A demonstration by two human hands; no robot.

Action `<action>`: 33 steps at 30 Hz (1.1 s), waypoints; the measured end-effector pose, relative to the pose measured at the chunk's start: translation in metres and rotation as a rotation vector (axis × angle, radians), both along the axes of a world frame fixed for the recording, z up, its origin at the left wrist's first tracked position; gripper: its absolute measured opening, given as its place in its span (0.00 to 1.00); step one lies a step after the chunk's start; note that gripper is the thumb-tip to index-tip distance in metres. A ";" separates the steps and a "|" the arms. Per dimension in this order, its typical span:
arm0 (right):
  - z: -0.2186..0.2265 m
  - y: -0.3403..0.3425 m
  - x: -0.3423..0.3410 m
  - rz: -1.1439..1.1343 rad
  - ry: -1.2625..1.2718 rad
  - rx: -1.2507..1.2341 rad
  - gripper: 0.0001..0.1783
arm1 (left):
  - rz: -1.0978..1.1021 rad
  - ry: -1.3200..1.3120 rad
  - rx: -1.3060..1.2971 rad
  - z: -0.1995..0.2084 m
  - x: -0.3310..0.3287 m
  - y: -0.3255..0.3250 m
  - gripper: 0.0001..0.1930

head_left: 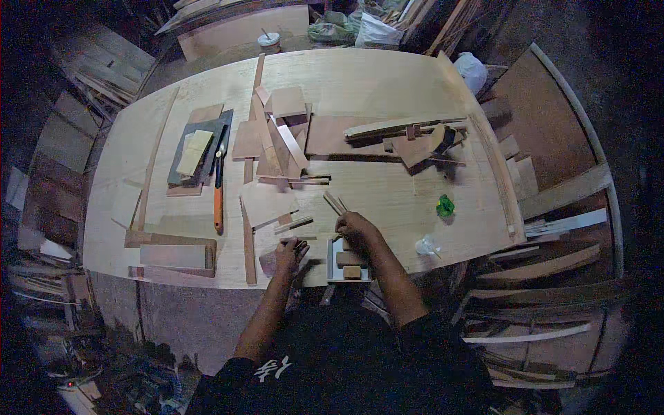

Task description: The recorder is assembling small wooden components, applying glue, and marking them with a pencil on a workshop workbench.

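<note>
My right hand (354,229) is closed on a few thin wooden sticks (334,201), which point up and left from its fingers. Just below that hand, a small white tray (331,259) sits at the near table edge with wooden blocks (351,259) inside; my right forearm passes over its right side. My left hand (293,254) rests low over the tabletop, left of the tray, its fingers apart and holding nothing that I can see. Beside it lies a small reddish piece (268,263), partly covered. Short dark-edged strips (295,225) lie beyond the left hand.
On the pale table (387,90) are piled board offcuts (283,135), an orange-handled tool (219,200), stacked blocks on a dark sheet (196,153), and a block (441,138) on scraps. A green crumpled item (445,205) and a small clear cup (428,245) stand right.
</note>
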State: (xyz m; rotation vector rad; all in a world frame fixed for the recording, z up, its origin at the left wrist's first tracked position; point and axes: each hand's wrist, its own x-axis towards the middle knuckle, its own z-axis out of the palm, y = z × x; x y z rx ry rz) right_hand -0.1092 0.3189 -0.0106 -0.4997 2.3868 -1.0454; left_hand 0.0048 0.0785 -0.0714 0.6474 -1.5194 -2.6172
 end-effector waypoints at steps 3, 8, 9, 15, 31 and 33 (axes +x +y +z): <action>-0.009 0.021 0.003 -0.031 0.100 -0.037 0.08 | 0.025 -0.151 0.265 0.034 -0.005 0.015 0.09; 0.008 0.020 -0.003 0.033 0.100 -0.024 0.09 | -0.081 0.029 0.010 0.008 -0.004 0.003 0.09; 0.007 0.023 -0.003 0.001 0.058 -0.010 0.09 | -0.091 -0.008 0.064 0.008 -0.007 0.003 0.09; 0.023 0.033 0.013 -0.030 0.133 -0.090 0.10 | -0.089 -0.070 0.034 0.057 -0.009 0.017 0.10; 0.078 0.030 0.058 -0.431 0.107 -0.299 0.08 | -0.140 -0.029 -0.123 0.106 -0.014 0.034 0.10; 0.079 0.027 0.061 -0.449 0.072 -0.378 0.07 | -0.187 -0.034 -0.138 0.100 -0.016 0.026 0.20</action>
